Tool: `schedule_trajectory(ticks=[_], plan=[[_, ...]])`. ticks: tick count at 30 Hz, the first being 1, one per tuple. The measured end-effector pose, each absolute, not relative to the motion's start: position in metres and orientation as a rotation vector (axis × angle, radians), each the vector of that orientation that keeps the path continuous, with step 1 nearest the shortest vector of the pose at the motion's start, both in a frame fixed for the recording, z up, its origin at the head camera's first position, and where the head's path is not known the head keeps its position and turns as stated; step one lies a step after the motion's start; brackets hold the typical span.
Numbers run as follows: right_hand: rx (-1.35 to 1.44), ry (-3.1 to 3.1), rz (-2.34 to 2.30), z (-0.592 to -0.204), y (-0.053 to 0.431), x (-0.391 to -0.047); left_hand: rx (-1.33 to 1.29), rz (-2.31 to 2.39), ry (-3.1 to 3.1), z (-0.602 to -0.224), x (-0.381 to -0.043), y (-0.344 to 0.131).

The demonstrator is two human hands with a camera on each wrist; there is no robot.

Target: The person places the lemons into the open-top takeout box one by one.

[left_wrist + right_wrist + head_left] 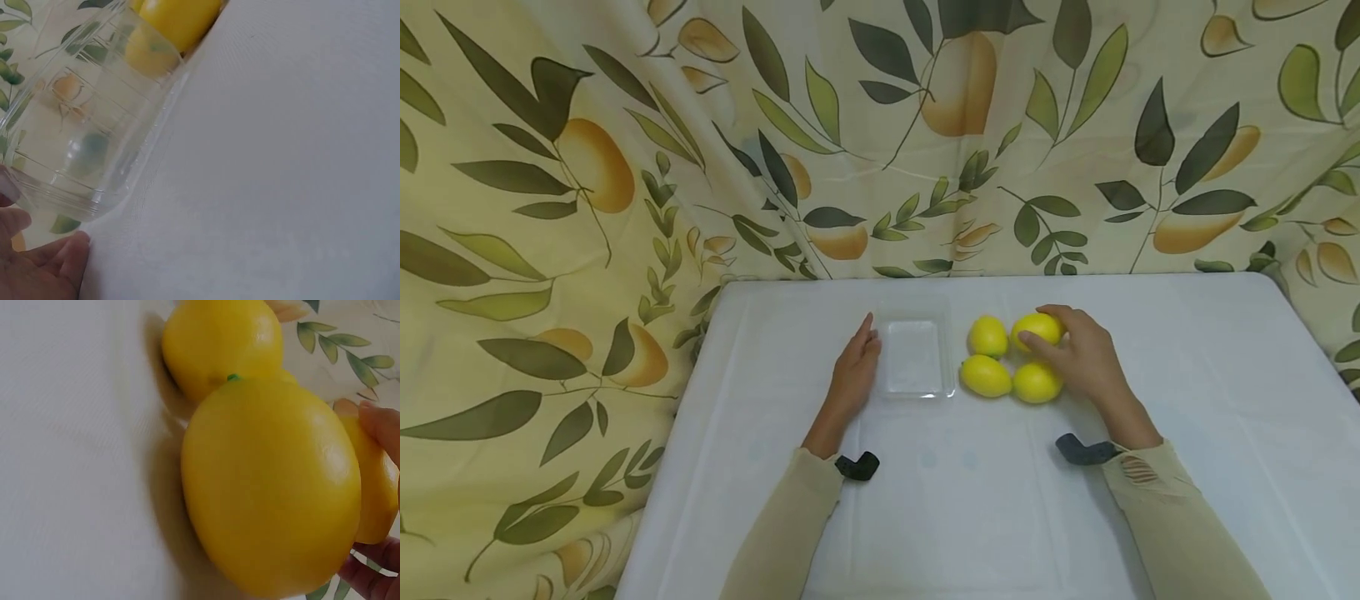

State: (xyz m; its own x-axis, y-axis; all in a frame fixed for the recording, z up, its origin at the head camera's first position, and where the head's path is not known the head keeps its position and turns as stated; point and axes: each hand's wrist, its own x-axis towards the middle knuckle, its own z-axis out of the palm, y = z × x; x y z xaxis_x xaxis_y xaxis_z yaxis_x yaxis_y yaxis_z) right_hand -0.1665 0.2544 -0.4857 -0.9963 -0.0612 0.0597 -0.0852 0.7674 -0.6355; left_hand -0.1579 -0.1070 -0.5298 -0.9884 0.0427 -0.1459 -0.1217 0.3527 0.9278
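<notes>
Several yellow lemons with small green tips sit in a close cluster right of the middle of the table. My right hand (1084, 354) pinches the far right lemon (1036, 327) between thumb and fingers; in the right wrist view this lemon (377, 487) is partly hidden behind the near right lemon (272, 487). A clear plastic box (913, 358), with no lid seen on it, stands left of the cluster. Along its left side my left hand (852, 379) lies with fingers extended. In the left wrist view the fingertips are close to the box wall (81, 187); contact is unclear.
A white cloth (955, 517) covers the table. Behind it and on the left hangs a curtain (700, 167) printed with leaves and fruit. The near left lemon (986, 376) and far left lemon (988, 336) lie just right of the box.
</notes>
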Motion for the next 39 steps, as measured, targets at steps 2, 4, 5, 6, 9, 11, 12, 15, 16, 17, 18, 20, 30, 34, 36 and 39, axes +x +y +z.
schedule_trajectory(ticks=[2,4,5,6,9,11,12,15,16,17,18,20,30,34,36,39], plan=[[0.119,-2.896,1.07,-0.484,0.253,-0.166,-0.075,1.703,2.459,-0.53,-0.157,-0.107],[0.123,-2.86,1.089,-0.481,0.25,-0.167,-0.074,1.699,2.461,-0.53,-0.157,-0.106],[0.13,-2.842,1.091,-0.479,0.248,-0.167,-0.068,1.698,2.465,-0.53,-0.156,-0.106],[0.136,-2.825,1.095,-0.477,0.245,-0.167,-0.064,1.698,2.472,-0.529,-0.156,-0.106],[0.157,-2.782,1.113,-0.468,0.235,-0.169,-0.056,1.695,2.493,-0.527,-0.156,-0.106],[0.173,-2.774,1.125,-0.463,0.228,-0.171,-0.058,1.691,2.496,-0.525,-0.156,-0.105],[0.179,-2.775,1.136,-0.461,0.224,-0.173,-0.058,1.689,2.496,-0.525,-0.156,-0.105],[0.199,-2.782,1.163,-0.456,0.212,-0.177,-0.048,1.674,2.496,-0.525,-0.156,-0.104],[0.205,-2.783,1.174,-0.454,0.208,-0.178,-0.043,1.668,2.497,-0.525,-0.156,-0.104],[0.212,-2.782,1.184,-0.453,0.205,-0.18,-0.038,1.665,2.498,-0.525,-0.156,-0.103],[0.215,-2.781,1.193,-0.452,0.201,-0.182,-0.032,1.662,2.502,-0.525,-0.157,-0.103],[0.233,-2.781,1.206,-0.451,0.192,-0.184,-0.028,1.661,2.504,-0.524,-0.157,-0.102],[0.338,-2.86,1.274,-0.45,0.157,-0.196,-0.004,1.627,2.552,-0.525,-0.159,-0.102],[0.383,-2.904,1.259,-0.455,0.144,-0.201,-0.017,1.613,2.56,-0.525,-0.159,-0.104],[0.399,-2.906,1.252,-0.458,0.138,-0.203,-0.026,1.609,2.562,-0.525,-0.159,-0.105],[0.424,-2.919,1.212,-0.463,0.128,-0.205,-0.037,1.608,2.551,-0.526,-0.159,-0.105]])
